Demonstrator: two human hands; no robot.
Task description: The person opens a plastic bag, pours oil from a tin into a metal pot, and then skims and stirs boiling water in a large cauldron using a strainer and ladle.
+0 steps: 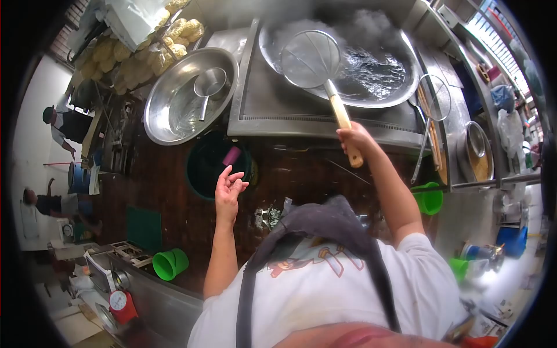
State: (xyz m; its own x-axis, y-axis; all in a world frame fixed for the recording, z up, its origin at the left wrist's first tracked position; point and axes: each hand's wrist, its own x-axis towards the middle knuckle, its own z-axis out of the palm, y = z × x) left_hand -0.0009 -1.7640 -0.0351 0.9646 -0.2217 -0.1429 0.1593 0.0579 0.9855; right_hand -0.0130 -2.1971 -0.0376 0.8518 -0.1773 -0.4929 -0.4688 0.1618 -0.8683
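Observation:
My right hand (357, 139) is wrapped round the wooden handle of a wire mesh strainer (311, 58). The strainer's round basket hangs over the left part of a large wok (377, 101), where dark liquid ripples and steam rises. With fingers apart and nothing in it, my left hand (230, 188) hovers over the floor, near a dark green tub (200, 180) with a pink object (231, 156) in it. Left of the stove (243, 98) stands a wide metal basin (156, 119), and a long-handled metal ladle (210, 83) lies inside.
Bags of pale yellowish food (185, 29) are piled at the upper left. A second strainer (435, 95) and wooden sticks rest at the stove's right side. Green buckets (170, 264) and a red scale (123, 306) are lower left. Two other people (72, 124) are at the far left.

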